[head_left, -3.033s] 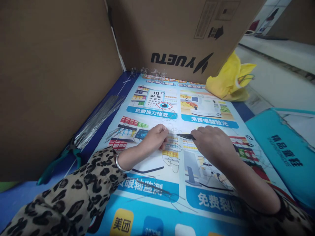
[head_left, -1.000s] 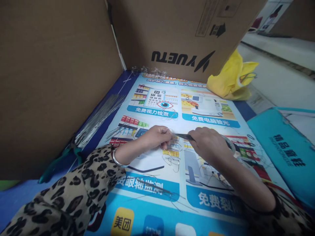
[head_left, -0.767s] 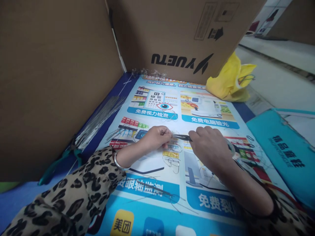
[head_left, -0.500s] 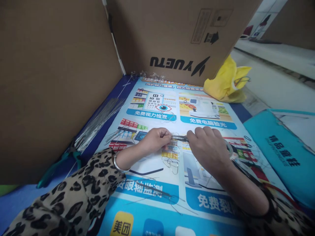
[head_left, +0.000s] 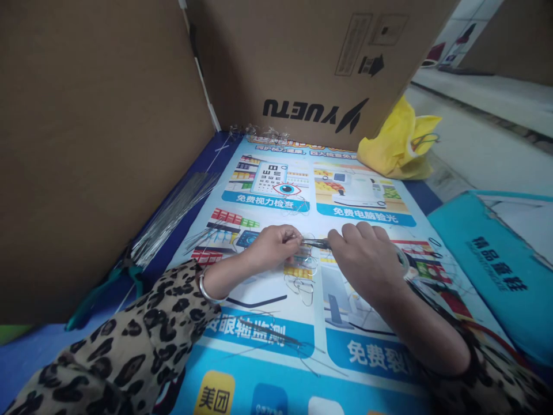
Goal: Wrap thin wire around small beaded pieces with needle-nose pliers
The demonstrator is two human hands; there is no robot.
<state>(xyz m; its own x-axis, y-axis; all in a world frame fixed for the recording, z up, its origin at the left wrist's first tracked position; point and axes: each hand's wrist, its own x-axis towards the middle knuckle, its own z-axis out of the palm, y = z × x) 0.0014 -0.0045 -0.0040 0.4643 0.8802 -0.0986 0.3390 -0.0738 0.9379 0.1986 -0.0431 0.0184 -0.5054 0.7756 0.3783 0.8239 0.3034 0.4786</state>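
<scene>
My left hand [head_left: 274, 246] rests on a printed blue poster [head_left: 276, 340], its fingers pinched on a thin bent wire piece [head_left: 302, 239]. My right hand [head_left: 367, 259] is closed round a small dark pliers-like tool [head_left: 317, 243] whose tip meets the wire at my left fingertips. A silver bangle [head_left: 206, 286] circles my left wrist. Bent wire loops [head_left: 302, 285] lie on the poster just below both hands.
A bundle of straight silver wires [head_left: 173, 210] lies by the left cardboard wall, with green-handled pliers [head_left: 103, 291] below it. A YUETU cardboard box [head_left: 315, 63] stands behind. A yellow bag [head_left: 400, 147] sits far right, a teal box [head_left: 496, 271] at right. Loose wires [head_left: 276, 334] lie near me.
Both hands have drawn together: the tool tip now reaches the wire in my left fingers. The view shifted slightly.
</scene>
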